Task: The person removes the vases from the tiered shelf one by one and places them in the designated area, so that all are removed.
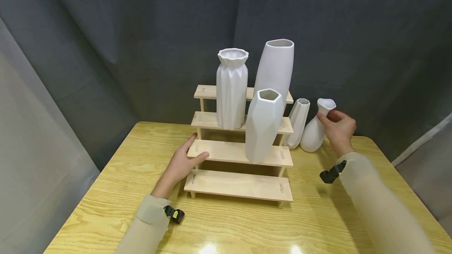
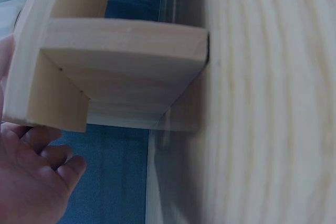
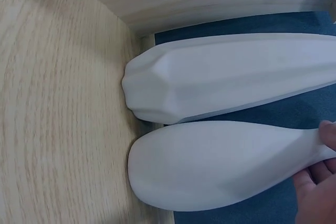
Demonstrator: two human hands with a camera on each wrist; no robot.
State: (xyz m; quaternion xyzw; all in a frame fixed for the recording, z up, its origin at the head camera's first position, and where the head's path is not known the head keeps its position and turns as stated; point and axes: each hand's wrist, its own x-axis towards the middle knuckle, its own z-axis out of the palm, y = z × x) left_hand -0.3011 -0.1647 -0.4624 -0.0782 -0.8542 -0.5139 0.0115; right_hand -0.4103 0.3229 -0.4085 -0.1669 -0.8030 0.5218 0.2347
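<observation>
Right hand (image 1: 340, 130) is pinching the neck of the bulbous vase (image 1: 312, 134), its base resting on the worktop (image 1: 226, 224) beside the slim vase (image 1: 297, 124) — the grasp, apparently! Left hand (image 1: 179, 163), thumb and forefinger apart, is touching the stand (image 1: 236, 185); next is probably calling for a straight lift.

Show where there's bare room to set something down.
Bare: the lowest shelf; the table in front of it and left of the left hand; the next shelf up, between that hand and the faceted vase. Crowded: right of the stand, where the slim vase and necked vase stand close together, the right hand pinching the latter's neck.
</observation>
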